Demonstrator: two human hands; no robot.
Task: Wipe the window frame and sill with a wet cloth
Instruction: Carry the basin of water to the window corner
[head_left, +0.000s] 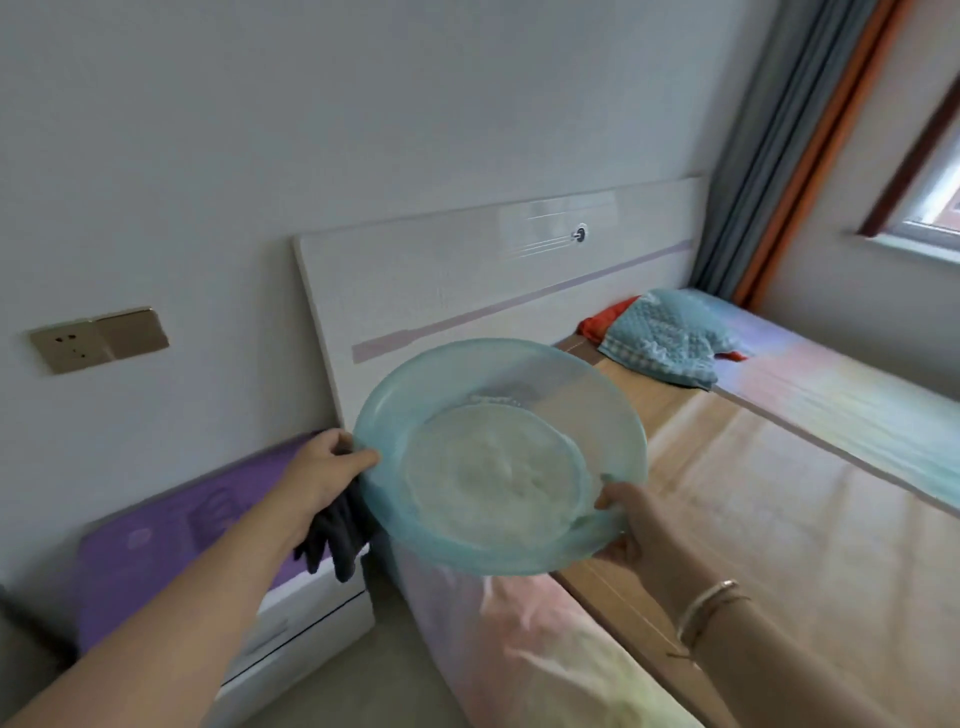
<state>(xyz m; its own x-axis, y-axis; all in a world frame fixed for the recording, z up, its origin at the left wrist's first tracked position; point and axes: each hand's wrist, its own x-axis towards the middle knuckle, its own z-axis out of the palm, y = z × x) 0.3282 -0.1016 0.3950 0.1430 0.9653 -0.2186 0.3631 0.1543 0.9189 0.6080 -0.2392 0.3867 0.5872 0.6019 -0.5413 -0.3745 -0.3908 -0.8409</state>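
Note:
I carry a translucent teal plastic basin (613, 410) in front of me, above the corner of the bed. My left hand (324, 475) grips its left rim and also holds a dark grey cloth (337, 535) that hangs down below the hand. My right hand (636, 525) grips the basin's right rim, thumb on top; a bracelet sits on that wrist. The window (935, 208) with its dark frame and pale sill (914, 252) shows at the far right edge, beyond the bed.
A bed (753, 493) with a tan mat and pastel sheet fills the right half, with a white headboard (467, 280) against the wall. A teal towel (665, 338) lies at its head. A purple-topped nightstand (171, 551) stands at the left. Grey and orange curtains (779, 150) hang beside the window.

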